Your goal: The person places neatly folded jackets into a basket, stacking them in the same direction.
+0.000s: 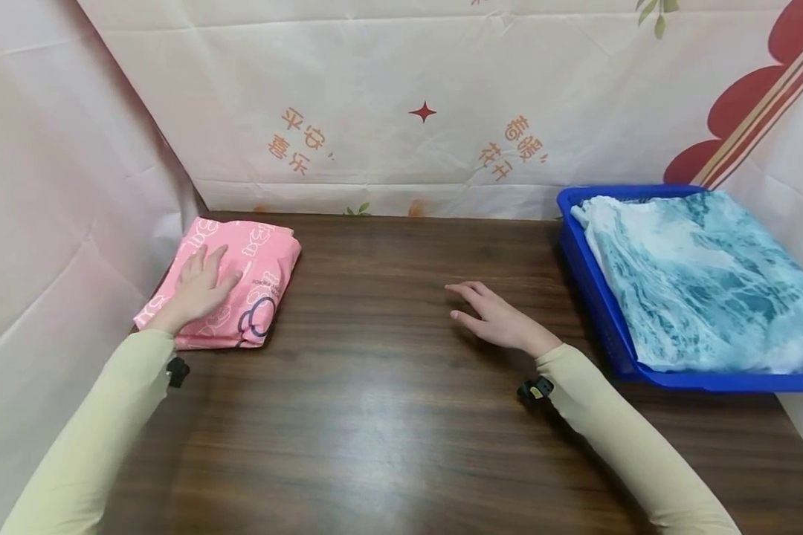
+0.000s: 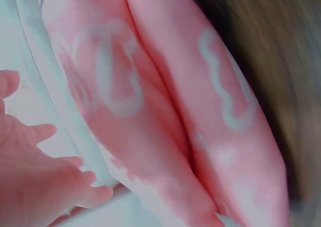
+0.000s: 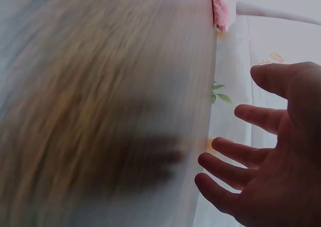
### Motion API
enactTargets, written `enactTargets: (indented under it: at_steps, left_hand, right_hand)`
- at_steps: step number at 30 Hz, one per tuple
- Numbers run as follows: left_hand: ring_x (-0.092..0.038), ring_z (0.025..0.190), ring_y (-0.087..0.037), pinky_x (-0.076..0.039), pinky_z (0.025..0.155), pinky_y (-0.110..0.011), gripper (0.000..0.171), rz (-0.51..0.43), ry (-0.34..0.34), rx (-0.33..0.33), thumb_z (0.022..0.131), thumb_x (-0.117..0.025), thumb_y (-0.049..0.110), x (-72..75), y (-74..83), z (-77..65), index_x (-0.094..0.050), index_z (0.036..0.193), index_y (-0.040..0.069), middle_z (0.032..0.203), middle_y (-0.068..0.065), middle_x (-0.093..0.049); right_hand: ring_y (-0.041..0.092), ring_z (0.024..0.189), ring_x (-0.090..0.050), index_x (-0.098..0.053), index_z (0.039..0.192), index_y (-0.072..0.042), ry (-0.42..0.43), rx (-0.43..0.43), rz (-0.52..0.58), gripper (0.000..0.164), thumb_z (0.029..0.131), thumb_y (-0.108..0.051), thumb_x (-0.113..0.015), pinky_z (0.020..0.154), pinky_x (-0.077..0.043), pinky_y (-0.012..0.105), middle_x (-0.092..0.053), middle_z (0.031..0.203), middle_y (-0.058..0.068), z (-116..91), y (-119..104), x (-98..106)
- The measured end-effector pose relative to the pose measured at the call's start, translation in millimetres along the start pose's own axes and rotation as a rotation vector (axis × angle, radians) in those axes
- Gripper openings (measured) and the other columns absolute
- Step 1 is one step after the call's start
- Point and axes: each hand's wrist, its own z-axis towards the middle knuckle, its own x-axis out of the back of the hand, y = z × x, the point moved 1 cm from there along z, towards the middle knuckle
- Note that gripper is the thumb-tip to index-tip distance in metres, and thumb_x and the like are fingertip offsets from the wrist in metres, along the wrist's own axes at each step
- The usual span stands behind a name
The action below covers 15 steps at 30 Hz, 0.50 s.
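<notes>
A folded pink cloth (image 1: 254,260) with white line drawings and a dark blue print lies at the far left of the table. Over it is my left hand (image 1: 201,288), fingers spread, overlapping the cloth in the head view. In the left wrist view the hand (image 2: 45,172) appears beside the thick pink folds (image 2: 165,96) with nothing in its fingers. My right hand (image 1: 498,318) hovers over the table right of the middle, fingers extended and holding nothing. Its fingers (image 3: 241,156) are spread in the right wrist view, with a blurred shadow on the wood beyond.
A blue plastic basket (image 1: 595,312) stands at the right with a folded teal-and-white cloth (image 1: 723,282) in it. The dark wooden table (image 1: 348,431) runs back to a printed white curtain (image 1: 388,67). Another white curtain (image 1: 53,186) hangs along the left side.
</notes>
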Motion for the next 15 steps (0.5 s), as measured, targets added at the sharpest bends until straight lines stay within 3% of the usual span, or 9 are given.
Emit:
enactTargets:
  at_steps: [7, 11, 15]
  left_hand:
    - [0.008, 0.132, -0.062, 0.003, 0.102, -0.071, 0.074, 0.031, -0.006, 0.11, 0.102, -0.033, 0.039, 15.4, -36.3, -5.5, -0.002, 0.149, -0.008, 0.145, -0.044, 0.012]
    - [0.009, 0.13, -0.065, 0.001, 0.101, -0.074, 0.078, -0.013, -0.053, 0.176, 0.102, -0.033, 0.041, 15.8, -51.6, -9.6, 0.007, 0.149, -0.006, 0.144, -0.045, 0.014]
    - [0.01, 0.131, -0.062, -0.002, 0.101, -0.074, 0.081, -0.082, -0.086, 0.19, 0.102, -0.033, 0.041, 13.2, -60.5, -10.7, 0.015, 0.148, -0.005, 0.145, -0.044, 0.015]
  right_hand:
    - [0.036, 0.134, -0.033, -0.037, 0.148, -0.005, 0.017, 0.014, 0.027, 0.053, 0.102, -0.028, -0.051, 0.104, -0.031, 0.055, -0.035, 0.146, 0.02, 7.6, -3.6, -4.2]
    - [0.036, 0.134, -0.033, -0.036, 0.148, -0.006, 0.011, 0.011, 0.037, 0.053, 0.102, -0.028, -0.051, 0.104, -0.031, 0.055, -0.035, 0.146, 0.02, 9.3, -2.7, -8.5]
    - [0.035, 0.133, -0.035, -0.036, 0.148, -0.007, 0.007, 0.008, 0.038, 0.053, 0.101, -0.027, -0.052, 0.104, -0.032, 0.053, -0.035, 0.145, 0.02, 10.1, -0.8, -12.5]
